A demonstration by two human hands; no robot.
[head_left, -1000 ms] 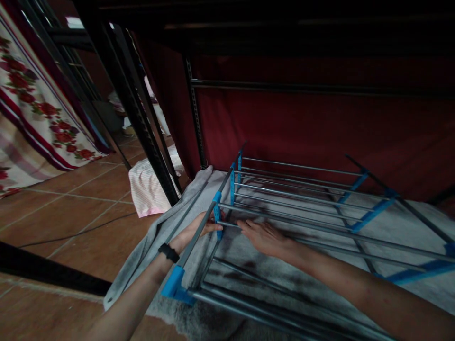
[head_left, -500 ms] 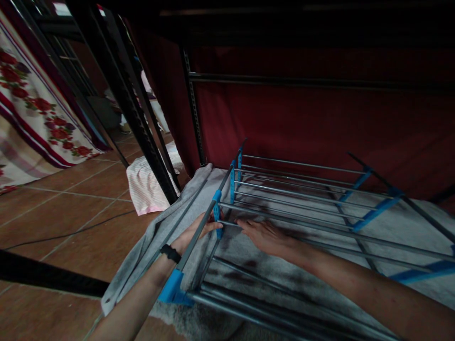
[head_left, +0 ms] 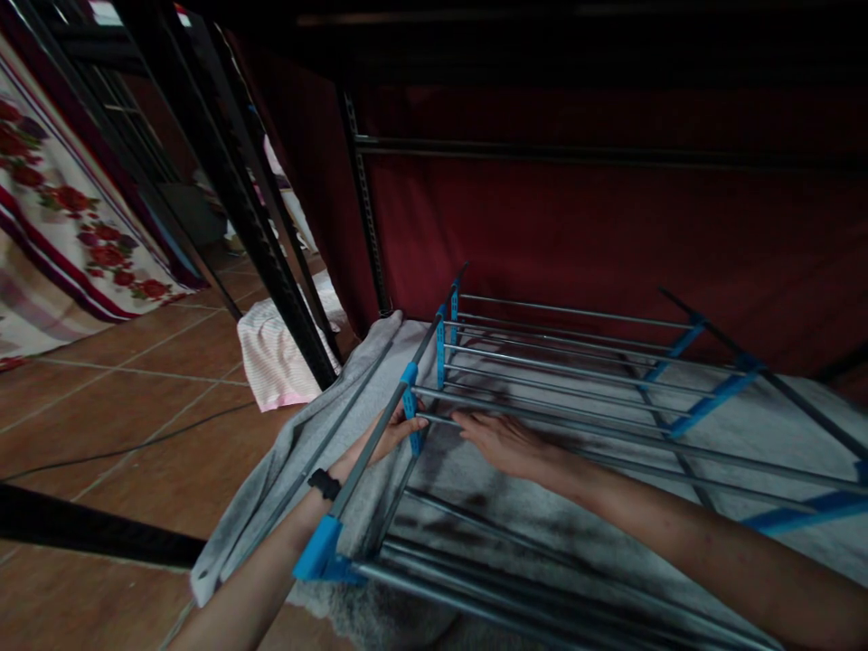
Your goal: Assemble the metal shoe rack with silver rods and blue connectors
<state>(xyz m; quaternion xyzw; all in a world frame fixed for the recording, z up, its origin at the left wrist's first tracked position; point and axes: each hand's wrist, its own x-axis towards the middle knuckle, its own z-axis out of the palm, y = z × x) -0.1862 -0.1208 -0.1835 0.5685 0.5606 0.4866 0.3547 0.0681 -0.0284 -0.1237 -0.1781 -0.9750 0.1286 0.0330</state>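
A metal rack with grey rods and blue plastic joints stands in front of me. My left hand [head_left: 388,439], with a black band on the wrist, reaches under the side tube [head_left: 372,445] and grips a blue plastic connector [head_left: 410,419]; some fingertips are hidden behind it. To its right, my right hand [head_left: 500,443] is closed over a thin metal rod [head_left: 438,418] that meets this connector. The right thumb is hidden under the palm. A blue corner piece [head_left: 320,551] sits at the near end of the side tube.
A grey blanket [head_left: 467,533] lies beneath the rack. Black metal posts [head_left: 223,172] rise on the left, and a dark red cloth [head_left: 576,235] hangs behind. A striped cloth [head_left: 275,357], a thin cable [head_left: 136,443] and a floral curtain [head_left: 101,244] are at left.
The rack and the whole view have shifted slightly left. Both hands keep nearly the same places on the connector and rod.
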